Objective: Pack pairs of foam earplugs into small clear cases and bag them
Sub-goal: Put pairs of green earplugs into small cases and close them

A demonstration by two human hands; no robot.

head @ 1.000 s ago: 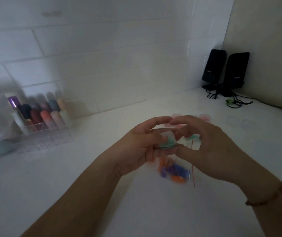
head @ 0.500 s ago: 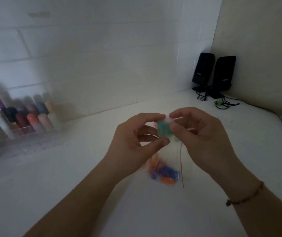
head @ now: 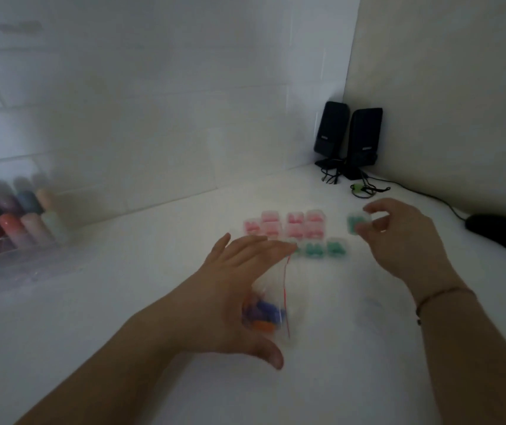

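Note:
My right hand (head: 399, 237) pinches a small clear case with green earplugs (head: 356, 223), held above the table to the right of the laid-out cases. My left hand (head: 239, 289) hovers open, fingers spread, over a clear zip bag (head: 271, 314) with a red seal line that holds purple and orange earplugs. Behind it, several cases with pink earplugs (head: 285, 226) lie in two rows, and a row of cases with green earplugs (head: 322, 249) lies just in front of them.
A clear organiser with coloured bottles (head: 15, 222) stands at the left against the tiled wall. Two black speakers (head: 348, 138) with cables sit in the back corner. A black mouse (head: 501, 233) lies at the right edge.
Both hands held the green case together before. Now my right hand has carried it off to the right and my left hand has let go and opened over the bag.

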